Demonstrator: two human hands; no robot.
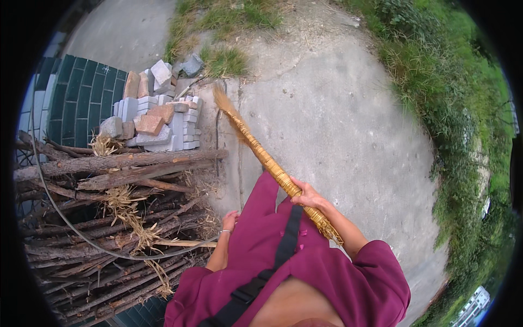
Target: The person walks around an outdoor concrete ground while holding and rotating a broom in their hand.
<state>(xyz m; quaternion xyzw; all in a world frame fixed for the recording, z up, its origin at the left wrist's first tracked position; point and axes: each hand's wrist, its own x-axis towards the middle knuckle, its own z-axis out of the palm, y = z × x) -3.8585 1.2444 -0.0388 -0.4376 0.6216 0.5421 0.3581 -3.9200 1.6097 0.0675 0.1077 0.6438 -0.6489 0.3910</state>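
Observation:
A straw broom (260, 151) with a bound golden handle slants across the middle of the view. My right hand (306, 194) is closed around the handle near its lower end, and the butt sticks out past my forearm. At the far end, the broom's bristles (223, 100) reach down to the concrete beside the bricks. My left hand (230, 220) hangs at my left side by my maroon trouser leg, its fingers loosely bent and apart from the broom. Nothing shows in that hand.
On the left lies a large pile of branches and logs (125, 161). Beyond it, bricks and stone blocks (158, 117) are stacked against a green tiled wall (81, 98). A dark cable (60, 212) loops over the wood. Grey concrete (348, 136) stretches right to a grassy edge (419, 82).

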